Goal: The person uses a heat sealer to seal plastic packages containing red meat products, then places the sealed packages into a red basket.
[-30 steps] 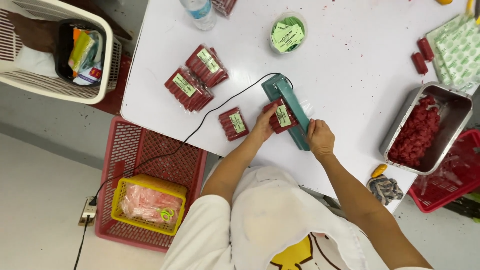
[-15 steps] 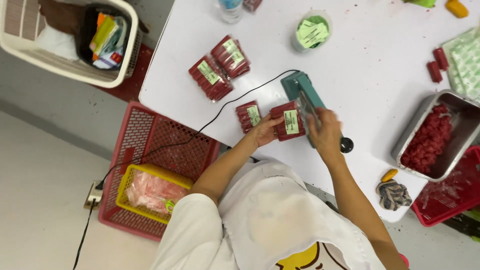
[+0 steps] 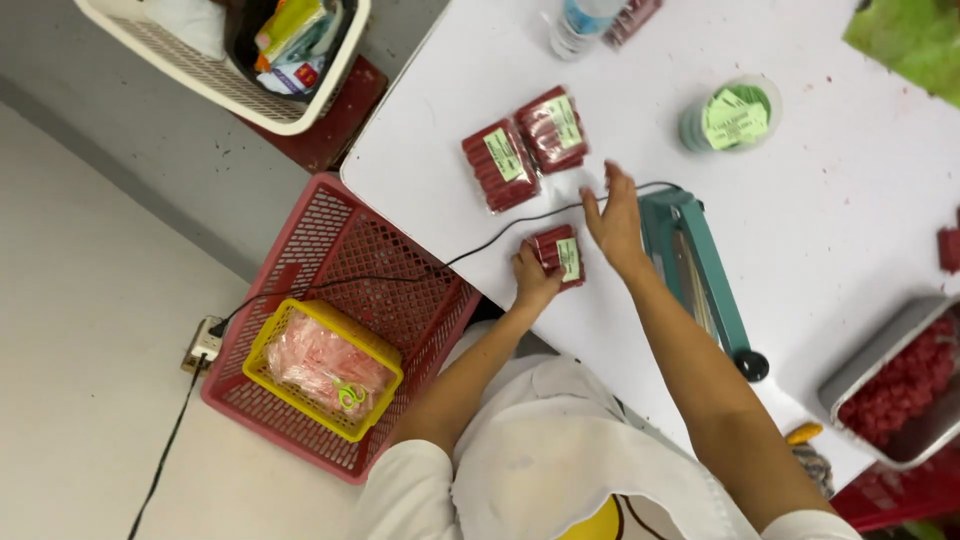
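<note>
Both hands are over the white table [image 3: 800, 230]. The left hand [image 3: 535, 283] is curled round a small pack of red sticks [image 3: 560, 255] with a pale label and holds it at the near edge of the table. The right hand [image 3: 615, 222] is open with its fingers spread flat, just past the pack and beside a green sealing tool [image 3: 700, 275]. A thin black cord [image 3: 480, 250] runs under the hands.

Two more red packs [image 3: 525, 150] lie side by side a bit farther out. A round tub of green labels [image 3: 730, 115] sits beyond. A metal tray of red pieces [image 3: 900, 385] is cut off at the picture's edge. Down on the floor, a yellow basket [image 3: 325, 370] sits inside a red crate [image 3: 340, 300]; what the pink bag in it holds is hard to make out.
</note>
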